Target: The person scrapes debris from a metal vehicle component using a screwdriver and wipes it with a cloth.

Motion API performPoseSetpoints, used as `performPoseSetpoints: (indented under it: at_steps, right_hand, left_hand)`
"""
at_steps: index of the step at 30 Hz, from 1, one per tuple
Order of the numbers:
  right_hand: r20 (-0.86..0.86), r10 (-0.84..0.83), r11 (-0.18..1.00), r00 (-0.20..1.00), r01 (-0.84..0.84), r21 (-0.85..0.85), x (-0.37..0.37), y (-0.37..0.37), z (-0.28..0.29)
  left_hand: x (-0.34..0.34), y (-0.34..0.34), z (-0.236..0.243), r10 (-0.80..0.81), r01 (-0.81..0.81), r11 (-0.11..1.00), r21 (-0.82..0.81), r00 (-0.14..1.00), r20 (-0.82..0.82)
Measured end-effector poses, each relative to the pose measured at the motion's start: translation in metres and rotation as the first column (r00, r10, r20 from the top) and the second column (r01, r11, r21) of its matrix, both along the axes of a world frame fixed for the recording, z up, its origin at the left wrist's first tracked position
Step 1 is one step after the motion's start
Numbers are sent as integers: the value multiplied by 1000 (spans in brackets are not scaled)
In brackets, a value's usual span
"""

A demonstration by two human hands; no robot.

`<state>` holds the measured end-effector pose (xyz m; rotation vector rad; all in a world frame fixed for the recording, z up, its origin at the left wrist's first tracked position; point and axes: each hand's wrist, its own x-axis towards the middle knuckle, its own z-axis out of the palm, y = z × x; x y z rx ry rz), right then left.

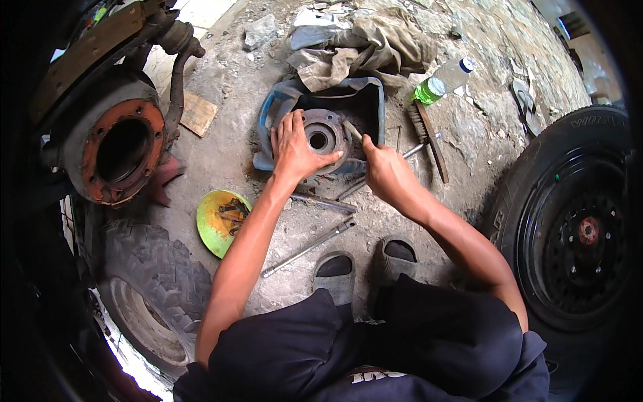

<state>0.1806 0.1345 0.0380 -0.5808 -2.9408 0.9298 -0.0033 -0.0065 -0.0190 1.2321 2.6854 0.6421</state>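
A round, greasy metal wheel hub (pixel 321 139) with a hole in its middle rests at the near side of a blue plastic container (pixel 381 110) cut open at the top. My left hand (pixel 295 149) holds the hub from its left side, fingers over the rim and thumb across the near edge. In my right hand (pixel 386 165), fingers wrapped round, is a slim pale-tipped tool (pixel 352 130). Its tip meets the hub's right edge; whether it is a brush or a scraper I cannot tell.
A green dish (pixel 213 234) with bolts, steel bars (pixel 309 249), a wooden wire brush (pixel 432 141), a bottle of green liquid (pixel 443 82) and rags (pixel 375 50) lie around. An axle housing (pixel 87 144) overhangs the left; tyres (pixel 516 248) stand on both sides.
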Motion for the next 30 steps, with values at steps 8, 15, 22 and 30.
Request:
performPoseSetpoints:
  at_steps: [8,15,22,30]
  right_hand:
    - [136,28,997,990,-38,71,8,-29,1]
    - [51,10,996,999,-14,89,-15,-7,-6]
    - [88,-12,996,996,4,93,0,-27,3]
    - [79,24,999,997,-27,32,-12,-16,11]
  left_hand:
    - [-1,-2,2,54,-55,998,12,998,43]
    - [2,2,0,50,-51,998,26,998,50]
    - [-3,-4,-5,40,-41,998,43,999,19]
    - [-1,-3,0,54,-57,998,41,996,73]
